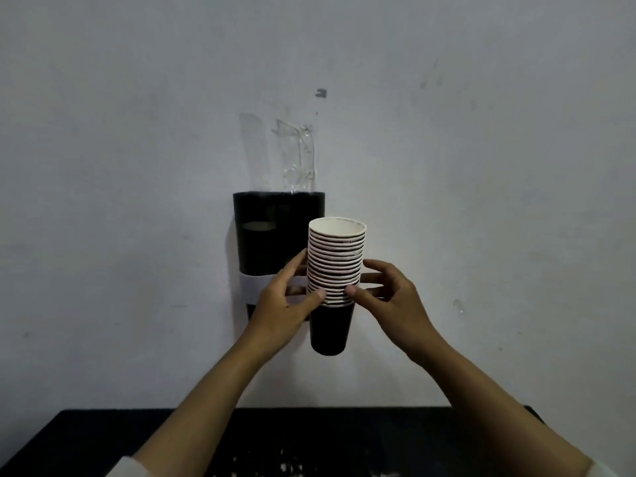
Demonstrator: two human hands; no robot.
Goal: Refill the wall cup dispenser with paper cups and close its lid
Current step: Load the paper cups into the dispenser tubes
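A stack of black paper cups [335, 270] with white rims is held upright in the air, mouths up, in front of the wall. My left hand [289, 304] grips its left side and my right hand [385, 294] grips its right side, thumbs on the near rims. Behind and to the left hangs the black wall cup dispenser [265, 232] with a white band across its lower part. Its clear lid [297, 153] stands raised against the wall above the open top. The stack's top is below the dispenser's opening.
A dark table [309, 438] runs along the bottom of the view, against the grey wall [481, 166]. White specks lie on its near part. A small dark mark [321, 93] sits on the wall above the lid.
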